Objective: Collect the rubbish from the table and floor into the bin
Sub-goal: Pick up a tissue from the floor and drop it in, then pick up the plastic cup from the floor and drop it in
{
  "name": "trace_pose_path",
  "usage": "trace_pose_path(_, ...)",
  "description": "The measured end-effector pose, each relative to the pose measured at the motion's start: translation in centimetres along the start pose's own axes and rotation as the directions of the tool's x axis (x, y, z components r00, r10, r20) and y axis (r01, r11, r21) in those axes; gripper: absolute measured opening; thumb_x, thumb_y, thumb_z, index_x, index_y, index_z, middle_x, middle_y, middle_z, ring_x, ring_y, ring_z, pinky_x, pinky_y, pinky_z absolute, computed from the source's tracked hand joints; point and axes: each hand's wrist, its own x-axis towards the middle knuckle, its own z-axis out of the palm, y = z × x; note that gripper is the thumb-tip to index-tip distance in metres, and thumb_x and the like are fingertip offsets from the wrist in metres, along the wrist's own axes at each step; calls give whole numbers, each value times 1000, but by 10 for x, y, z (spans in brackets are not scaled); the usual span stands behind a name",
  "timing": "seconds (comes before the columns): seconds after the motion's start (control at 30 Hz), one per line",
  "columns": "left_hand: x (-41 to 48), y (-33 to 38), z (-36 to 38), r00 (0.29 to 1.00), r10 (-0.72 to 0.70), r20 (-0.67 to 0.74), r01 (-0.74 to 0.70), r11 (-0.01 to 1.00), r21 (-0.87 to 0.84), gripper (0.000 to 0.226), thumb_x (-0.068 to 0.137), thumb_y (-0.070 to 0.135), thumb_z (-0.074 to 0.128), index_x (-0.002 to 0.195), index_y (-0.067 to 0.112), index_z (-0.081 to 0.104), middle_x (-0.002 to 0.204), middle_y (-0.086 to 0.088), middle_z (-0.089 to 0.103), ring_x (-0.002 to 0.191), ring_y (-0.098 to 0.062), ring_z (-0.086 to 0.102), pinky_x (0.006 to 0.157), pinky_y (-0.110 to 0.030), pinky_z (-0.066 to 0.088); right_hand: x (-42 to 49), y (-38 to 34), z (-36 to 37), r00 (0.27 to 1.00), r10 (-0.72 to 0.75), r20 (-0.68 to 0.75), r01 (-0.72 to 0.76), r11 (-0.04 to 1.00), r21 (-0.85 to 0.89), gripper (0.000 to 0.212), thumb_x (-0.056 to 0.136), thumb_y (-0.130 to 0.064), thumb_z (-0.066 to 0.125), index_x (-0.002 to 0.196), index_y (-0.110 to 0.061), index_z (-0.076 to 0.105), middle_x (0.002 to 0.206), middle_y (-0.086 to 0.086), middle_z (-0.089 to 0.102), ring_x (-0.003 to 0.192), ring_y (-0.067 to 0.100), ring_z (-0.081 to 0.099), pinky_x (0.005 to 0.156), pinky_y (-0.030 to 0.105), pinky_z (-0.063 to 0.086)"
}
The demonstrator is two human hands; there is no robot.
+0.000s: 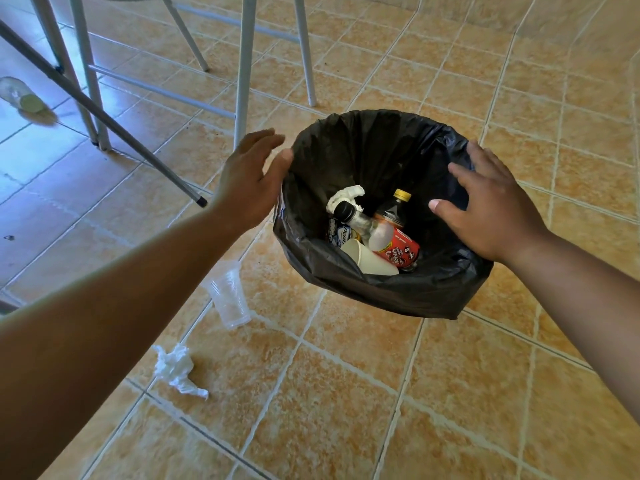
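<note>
A bin lined with a black bag (374, 147) stands on the tiled floor. Inside lie a dark bottle with a red label (398, 242), a clear bottle with a black cap (356, 218), a white paper cup (372, 259) and a crumpled tissue (346, 195). My left hand (251, 178) is at the bin's left rim, fingers straight, thumb touching the bag. My right hand (491, 206) hovers over the right rim, fingers spread and holding nothing. On the floor to the left of the bin lie a clear plastic cup (228, 294) and a crumpled white tissue (176, 370).
Grey metal chair and table legs (244, 74) stand behind the bin. A slanted grey pole (104, 116) ends on the floor near my left hand. A glass jar with a greenish lid (20, 97) lies on its side at the far left.
</note>
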Motion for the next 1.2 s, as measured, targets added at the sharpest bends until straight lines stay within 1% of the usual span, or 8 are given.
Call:
trace_pose_path(0.13,-18,-61,0,973,-184,140,154,967,205,41,94,42,56,121,12,63,116,-11,67,106,-27,62,89,-32,43,0,-1,-1,1000,-1,4,1,1000,-1,70,93,-47,58,151,-15,35,165,3,4,151,22,2,118,44,14)
trace_pose_path(0.3,-60,-128,1,753,-495,433,126,755,643,45,92,46,57,119,10,62,115,-11,64,106,-27,58,90,-40,46,0,0,-2,1000,-1,13,1,1000,-4,70,93,-46,58,151,-15,34,165,3,2,151,22,1,119,45,14)
trace_pose_path(0.43,-77,-149,-4,636,-584,504,89,704,704,39,98,45,44,105,13,65,101,-6,65,92,-22,59,85,-41,50,0,-1,-1,1000,1,11,-1,1000,-1,70,93,-46,58,151,-15,35,165,3,2,151,22,1,119,45,15)
trace_pose_path(0.6,-68,-148,-7,777,-481,407,218,812,542,26,99,29,45,90,14,65,92,-10,66,82,-26,58,80,-42,50,0,-1,-2,1000,0,9,0,1000,0,70,93,-46,58,151,-15,35,165,3,3,151,22,2,119,44,14)
trace_pose_path(0.73,-23,-108,-21,962,-271,29,246,909,337,29,99,24,44,94,8,68,95,-24,65,86,-39,60,73,-40,44,0,-1,-2,1000,0,6,0,1000,5,70,93,-46,59,151,-15,35,165,4,4,151,22,2,119,45,15)
trace_pose_path(0.93,30,-18,-57,869,18,-495,-51,997,-53,20,98,29,48,98,18,65,91,0,59,86,-11,55,79,-24,41,-1,-2,-3,1000,7,14,-7,1000,6,70,93,-46,58,151,-16,34,165,3,3,151,22,1,119,45,15)
trace_pose_path(1.07,30,39,-55,861,267,-434,-302,953,-13,20,96,17,55,101,3,68,96,-6,62,93,-13,58,82,-22,44,-1,-2,-3,1000,2,12,-2,1000,4,70,93,-46,58,151,-16,34,165,4,4,151,23,2,120,45,15)
trace_pose_path(1.2,16,67,-41,863,503,-47,-491,857,155,22,95,19,57,104,4,72,101,-19,65,97,-34,61,80,-41,50,0,-1,-3,1000,3,16,-3,1000,2,70,93,-47,58,152,-17,33,165,3,3,151,22,1,120,45,14)
